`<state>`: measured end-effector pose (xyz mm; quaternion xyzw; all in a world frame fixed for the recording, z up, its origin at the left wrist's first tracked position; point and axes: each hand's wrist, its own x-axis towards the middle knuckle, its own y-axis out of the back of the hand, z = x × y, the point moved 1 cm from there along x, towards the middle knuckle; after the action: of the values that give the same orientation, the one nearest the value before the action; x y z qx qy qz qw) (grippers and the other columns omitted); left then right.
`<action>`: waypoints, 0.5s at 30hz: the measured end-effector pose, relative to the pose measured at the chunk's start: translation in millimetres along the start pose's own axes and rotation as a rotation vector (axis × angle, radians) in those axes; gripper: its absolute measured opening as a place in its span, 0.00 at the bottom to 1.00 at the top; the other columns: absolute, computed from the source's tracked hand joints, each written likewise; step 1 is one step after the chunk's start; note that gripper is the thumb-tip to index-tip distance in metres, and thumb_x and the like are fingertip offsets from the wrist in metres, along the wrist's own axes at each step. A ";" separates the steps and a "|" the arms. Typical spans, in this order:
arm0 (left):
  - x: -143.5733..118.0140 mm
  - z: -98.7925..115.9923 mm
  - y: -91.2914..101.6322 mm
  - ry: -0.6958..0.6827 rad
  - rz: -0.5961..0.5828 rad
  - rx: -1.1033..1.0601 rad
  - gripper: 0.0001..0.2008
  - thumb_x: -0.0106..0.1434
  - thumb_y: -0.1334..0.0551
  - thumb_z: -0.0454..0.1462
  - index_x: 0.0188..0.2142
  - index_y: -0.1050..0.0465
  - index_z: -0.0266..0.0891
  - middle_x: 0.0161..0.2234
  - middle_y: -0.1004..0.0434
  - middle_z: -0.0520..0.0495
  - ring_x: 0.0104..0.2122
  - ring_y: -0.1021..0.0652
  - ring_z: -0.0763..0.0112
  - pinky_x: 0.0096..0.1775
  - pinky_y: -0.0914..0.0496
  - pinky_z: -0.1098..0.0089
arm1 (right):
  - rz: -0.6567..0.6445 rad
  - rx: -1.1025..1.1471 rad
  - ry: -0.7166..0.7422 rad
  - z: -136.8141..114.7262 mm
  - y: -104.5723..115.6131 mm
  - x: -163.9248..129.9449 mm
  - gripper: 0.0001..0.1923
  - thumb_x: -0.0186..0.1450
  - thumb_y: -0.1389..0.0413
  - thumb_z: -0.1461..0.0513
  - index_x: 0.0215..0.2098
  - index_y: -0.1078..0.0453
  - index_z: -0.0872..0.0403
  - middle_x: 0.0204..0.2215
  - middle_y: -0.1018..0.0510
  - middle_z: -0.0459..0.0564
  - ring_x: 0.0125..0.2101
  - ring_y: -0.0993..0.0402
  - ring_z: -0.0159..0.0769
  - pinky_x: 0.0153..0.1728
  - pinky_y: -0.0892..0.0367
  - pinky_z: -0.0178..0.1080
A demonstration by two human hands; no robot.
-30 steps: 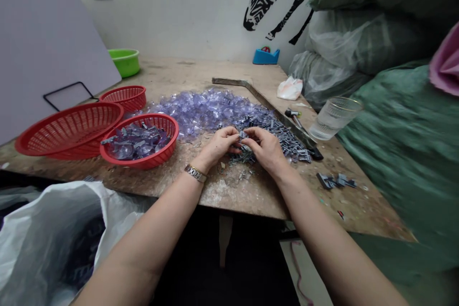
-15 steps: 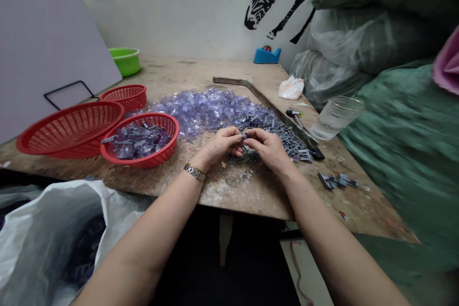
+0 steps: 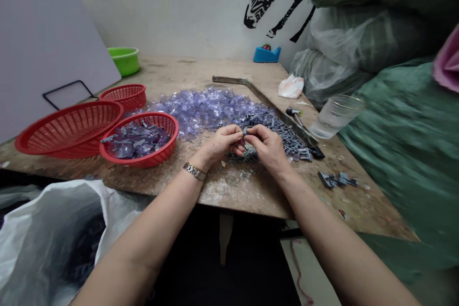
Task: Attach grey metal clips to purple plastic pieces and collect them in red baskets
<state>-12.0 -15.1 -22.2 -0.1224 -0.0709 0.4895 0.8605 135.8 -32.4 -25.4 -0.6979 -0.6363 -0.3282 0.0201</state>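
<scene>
My left hand (image 3: 226, 142) and my right hand (image 3: 264, 146) meet over the front of the table, fingertips pinched together. Between them is a small dark grey plastic piece (image 3: 245, 132), mostly covered by the fingers. Around and behind the hands lies a heap of small grey plastic parts (image 3: 289, 141). Farther back it runs into a pile of clear purplish plastic pieces (image 3: 206, 107). Left of my left hand stands a red basket (image 3: 165, 155) holding clear pieces with grey parts among them.
Two more red baskets, a wide one (image 3: 68, 126) and a small one (image 3: 124, 95), stand at the left. A bent metal strip (image 3: 265, 100) borders the heap. At the right are a glass of water (image 3: 335, 117), a hammer-like tool (image 3: 296, 114) and loose grey blocks (image 3: 337, 180). Green sacks (image 3: 401, 138) press against the table's right side.
Both hands stay almost in place, with the fingertips shifting slightly around the small grey piece. The whole view has moved very slightly.
</scene>
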 end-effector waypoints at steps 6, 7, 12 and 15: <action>1.3 -2.0 -2.4 -0.039 0.037 0.091 0.11 0.61 0.39 0.35 0.26 0.40 0.36 0.19 0.32 0.54 0.19 0.28 0.81 0.25 0.30 0.79 | -0.009 0.155 -0.109 9.9 -6.2 1.1 0.06 0.56 0.45 0.58 0.26 0.35 0.52 0.23 0.33 0.41 0.26 0.36 0.31 0.31 0.38 0.36; 1.5 -2.2 -2.8 -0.045 0.041 0.107 0.10 0.62 0.40 0.34 0.26 0.40 0.36 0.20 0.32 0.54 0.19 0.28 0.81 0.24 0.30 0.79 | -0.014 0.169 -0.119 11.3 -6.7 1.5 0.07 0.56 0.45 0.57 0.26 0.35 0.52 0.23 0.33 0.41 0.26 0.36 0.31 0.31 0.38 0.36; 2.3 -3.1 -5.0 -0.067 0.074 0.115 0.08 0.63 0.43 0.33 0.27 0.40 0.36 0.20 0.33 0.55 0.18 0.28 0.82 0.25 0.30 0.80 | 0.020 0.125 -0.096 11.3 -5.3 2.7 0.08 0.55 0.44 0.57 0.29 0.34 0.52 0.25 0.29 0.43 0.28 0.33 0.33 0.33 0.37 0.37; 2.6 -4.0 -5.1 -0.053 0.087 0.114 0.08 0.63 0.43 0.33 0.28 0.40 0.36 0.21 0.33 0.55 0.19 0.28 0.82 0.25 0.29 0.79 | 0.065 0.048 -0.032 7.9 -2.7 2.3 0.08 0.55 0.43 0.58 0.32 0.34 0.52 0.28 0.26 0.45 0.29 0.31 0.34 0.34 0.36 0.37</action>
<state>-5.5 -15.9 -24.6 -0.0632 -0.0601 0.5329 0.8417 136.8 -26.4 -31.5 -0.7227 -0.6212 -0.3009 0.0371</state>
